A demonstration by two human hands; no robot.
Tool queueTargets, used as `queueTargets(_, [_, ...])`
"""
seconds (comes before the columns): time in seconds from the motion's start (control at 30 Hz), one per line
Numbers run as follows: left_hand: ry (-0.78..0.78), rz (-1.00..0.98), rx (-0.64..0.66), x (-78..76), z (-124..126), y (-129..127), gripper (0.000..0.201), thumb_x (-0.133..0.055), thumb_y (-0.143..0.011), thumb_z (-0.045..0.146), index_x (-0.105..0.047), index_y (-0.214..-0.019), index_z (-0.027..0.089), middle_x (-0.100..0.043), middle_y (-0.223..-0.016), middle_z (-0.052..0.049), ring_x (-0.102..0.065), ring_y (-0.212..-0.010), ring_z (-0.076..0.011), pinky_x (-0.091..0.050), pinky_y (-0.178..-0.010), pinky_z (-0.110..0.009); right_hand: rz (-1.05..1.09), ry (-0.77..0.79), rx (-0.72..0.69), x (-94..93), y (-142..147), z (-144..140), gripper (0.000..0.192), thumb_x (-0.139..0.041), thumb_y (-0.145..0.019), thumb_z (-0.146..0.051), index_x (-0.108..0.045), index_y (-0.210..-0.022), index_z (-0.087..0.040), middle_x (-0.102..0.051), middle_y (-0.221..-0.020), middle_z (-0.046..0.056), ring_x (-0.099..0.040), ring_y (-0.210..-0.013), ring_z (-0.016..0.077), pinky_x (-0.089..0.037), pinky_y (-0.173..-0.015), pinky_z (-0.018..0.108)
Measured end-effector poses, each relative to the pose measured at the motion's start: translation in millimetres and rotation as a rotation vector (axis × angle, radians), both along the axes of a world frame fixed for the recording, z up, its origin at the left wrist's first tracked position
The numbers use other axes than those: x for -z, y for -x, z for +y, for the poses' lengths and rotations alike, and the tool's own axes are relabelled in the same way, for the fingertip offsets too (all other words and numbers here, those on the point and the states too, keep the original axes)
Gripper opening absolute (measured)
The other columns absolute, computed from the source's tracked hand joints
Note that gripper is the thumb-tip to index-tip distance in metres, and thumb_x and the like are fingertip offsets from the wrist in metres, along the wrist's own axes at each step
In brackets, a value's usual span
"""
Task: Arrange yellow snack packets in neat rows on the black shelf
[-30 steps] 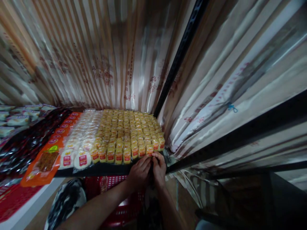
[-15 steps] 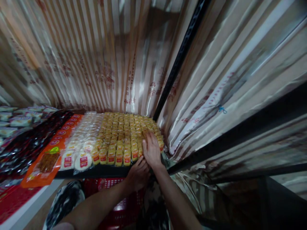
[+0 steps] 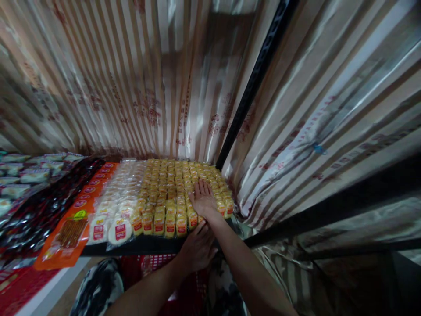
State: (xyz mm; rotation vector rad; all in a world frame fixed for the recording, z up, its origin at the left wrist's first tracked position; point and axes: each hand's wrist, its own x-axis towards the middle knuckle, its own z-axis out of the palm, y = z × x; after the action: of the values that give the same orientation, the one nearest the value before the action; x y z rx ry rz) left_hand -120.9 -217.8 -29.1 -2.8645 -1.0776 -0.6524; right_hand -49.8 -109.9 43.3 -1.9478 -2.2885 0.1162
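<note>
Rows of small yellow snack packets (image 3: 171,188) with red labels stand packed on a dark shelf (image 3: 141,245). My right hand (image 3: 203,199) lies flat, fingers spread, on top of the packets near the shelf's right front corner. My left hand (image 3: 197,248) rests just below it at the shelf's front edge, fingers touching the front row of packets; whether it holds anything cannot be seen.
Left of the yellow packets lie round white packets (image 3: 113,210), orange packets (image 3: 70,228) and dark red ones (image 3: 36,215). A red basket (image 3: 158,274) sits below the shelf. A black upright post (image 3: 250,87) and striped shiny sheeting (image 3: 131,79) close in the back and right.
My right hand left the shelf's front edge and moved forward onto the top of the yellow packets, then shifted slightly left. My left hand stayed at the front edge.
</note>
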Motion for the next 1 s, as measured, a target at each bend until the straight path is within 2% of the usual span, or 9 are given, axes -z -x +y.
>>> queueTargets(0.13, [-0.028, 0.005, -0.008, 4.3, -0.6, 0.0, 0.049, -0.034, -0.092, 0.037, -0.04, -0.133, 0.012, -0.046, -0.137, -0.009, -0.03, -0.134, -0.0203, -0.01, -0.115, -0.038, 0.015, 0.011, 0.023, -12.7, 4.3, 5.1, 0.065, -0.023, -0.092, -0.048, -0.031, -0.14, -0.004, -0.024, -0.148, 0.016, -0.014, -0.139, 0.0258, -0.008, -0.112, 0.041])
queueTargets(0.2, [-0.035, -0.005, 0.004, 6.5, -0.5, 0.2, 0.049, -0.034, -0.092, 0.037, -0.039, -0.134, 0.012, -0.044, -0.139, -0.009, -0.03, -0.134, -0.0202, -0.009, -0.115, -0.038, 0.032, -0.014, 0.021, -21.4, 8.6, 12.1, 0.065, -0.023, -0.092, -0.051, -0.031, -0.14, -0.008, -0.028, -0.147, 0.015, -0.019, -0.137, 0.026, -0.008, -0.111, 0.043])
queueTargets(0.27, [-0.031, -0.014, 0.007, 8.4, 0.0, 0.1, 0.05, -0.034, -0.092, 0.038, -0.039, -0.135, 0.013, -0.042, -0.14, -0.008, -0.029, -0.134, -0.0204, -0.008, -0.115, -0.038, 0.047, -0.037, 0.006, -26.3, 13.9, 20.6, 0.064, -0.022, -0.092, -0.052, -0.03, -0.142, -0.013, -0.027, -0.148, 0.013, -0.018, -0.138, 0.0254, -0.008, -0.111, 0.044])
queueTargets(0.33, [-0.013, -0.009, 0.009, 10.0, 0.8, -0.3, 0.05, -0.033, -0.092, 0.038, -0.039, -0.135, 0.014, -0.042, -0.141, -0.007, -0.028, -0.135, -0.0205, -0.008, -0.115, -0.039, 0.056, -0.02, -0.009, -24.6, 19.2, 28.1, 0.063, -0.02, -0.092, -0.052, -0.027, -0.143, -0.015, -0.022, -0.15, 0.01, -0.012, -0.139, 0.0245, -0.008, -0.111, 0.043])
queueTargets(0.47, [0.006, -0.019, 0.019, 12.0, 1.9, -1.0, 0.049, -0.032, -0.092, 0.039, -0.039, -0.135, 0.018, -0.042, -0.141, -0.003, -0.027, -0.135, -0.02, -0.007, -0.115, -0.04, 0.038, 0.039, -0.018, -7.0, 25.4, 34.3, 0.064, -0.017, -0.092, -0.052, -0.024, -0.144, -0.015, -0.014, -0.152, 0.009, -0.005, -0.14, 0.0227, -0.004, -0.112, 0.042])
queueTargets(0.57, [0.01, -0.028, 0.018, 11.1, 1.8, -1.4, 0.048, -0.033, -0.092, 0.039, -0.042, -0.134, 0.017, -0.044, -0.14, -0.004, -0.029, -0.134, -0.0211, -0.008, -0.115, -0.04, 0.023, 0.049, -0.007, 1.6, 25.9, 34.1, 0.064, -0.015, -0.092, -0.052, -0.022, -0.144, -0.015, -0.011, -0.152, 0.008, -0.001, -0.14, 0.0215, -0.002, -0.112, 0.043])
queueTargets(0.67, [0.006, -0.038, 0.016, 9.2, 1.4, -1.7, 0.048, -0.032, -0.092, 0.037, -0.041, -0.134, 0.015, -0.043, -0.14, -0.006, -0.029, -0.134, -0.0211, -0.008, -0.115, -0.04, 0.012, 0.069, -0.009, -1.1, 26.4, 35.9, 0.065, -0.015, -0.092, -0.054, -0.024, -0.144, -0.015, -0.013, -0.152, 0.009, -0.003, -0.14, 0.0216, -0.001, -0.111, 0.043])
queueTargets(0.83, [0.036, -0.045, 0.04, 6.6, 2.2, -1.8, 0.047, -0.032, -0.092, 0.037, -0.043, -0.132, 0.016, -0.045, -0.138, -0.006, -0.032, -0.132, -0.0211, -0.011, -0.115, -0.041, 0.021, -0.006, 0.008, -8.6, 31.9, 45.2, 0.065, -0.017, -0.092, -0.054, -0.021, -0.144, -0.016, -0.012, -0.152, 0.011, -0.007, -0.14, 0.0234, -0.001, -0.111, 0.044])
queueTargets(1.0, [0.091, -0.03, 0.054, 10.6, 2.6, -2.7, 0.045, -0.033, -0.092, 0.036, -0.043, -0.132, 0.019, -0.046, -0.138, -0.004, -0.034, -0.131, -0.0205, -0.015, -0.114, -0.042, 0.012, 0.055, 0.012, -5.0, 37.3, 49.0, 0.065, -0.017, -0.092, -0.053, -0.021, -0.144, -0.015, -0.013, -0.152, 0.009, -0.006, -0.14, 0.0233, -0.004, -0.111, 0.043])
